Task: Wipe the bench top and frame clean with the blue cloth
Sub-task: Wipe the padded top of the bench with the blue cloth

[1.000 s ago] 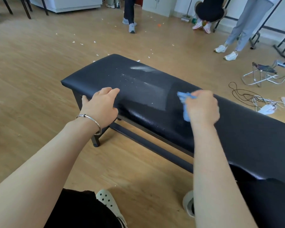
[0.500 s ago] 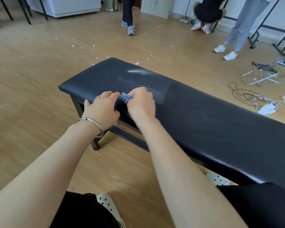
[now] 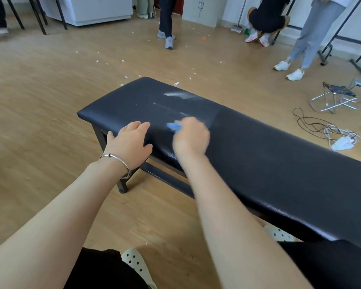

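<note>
R hand (image 3: 191,138) is gripping bunched blue cloth (image 3: 174,126) on the black table (image 3: 269,155) top, nr its end. L hand (image 3: 129,142) is resting just beside, fingers relaxed over table edge. White dust (image 3: 175,94) is lying beyond the cloth.

Most of the bench top (image 3: 258,159) lies open toward its right end, while near its left end the left hand (image 3: 129,142) rests on the front edge with the right hand (image 3: 191,136), gripping the blue cloth (image 3: 174,126), just beside.
</note>
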